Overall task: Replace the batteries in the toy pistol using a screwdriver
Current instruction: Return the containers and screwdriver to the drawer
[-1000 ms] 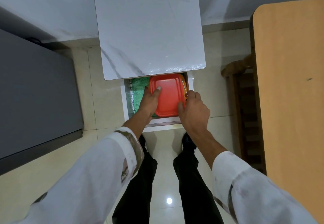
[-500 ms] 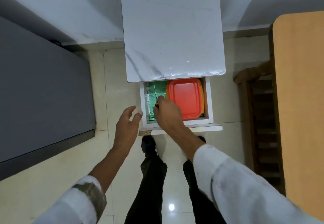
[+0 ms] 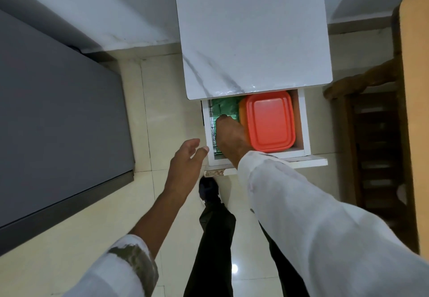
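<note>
The screwdriver (image 3: 219, 110) is gripped in the curled right hand (image 3: 231, 136), its shaft projecting beyond the fingers (image 3: 223, 119). The left hand (image 3: 185, 159) is held spread, with nothing in it.

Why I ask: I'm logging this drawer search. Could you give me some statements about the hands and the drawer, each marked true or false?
1. The drawer under the marble top is open. True.
2. The right hand reaches into the drawer's left part. True.
3. The left hand grips the red-lidded container. False: it hovers open outside the drawer, holding nothing.
4. The red-lidded container lies in the drawer's left part. False: it fills the right part.
</note>
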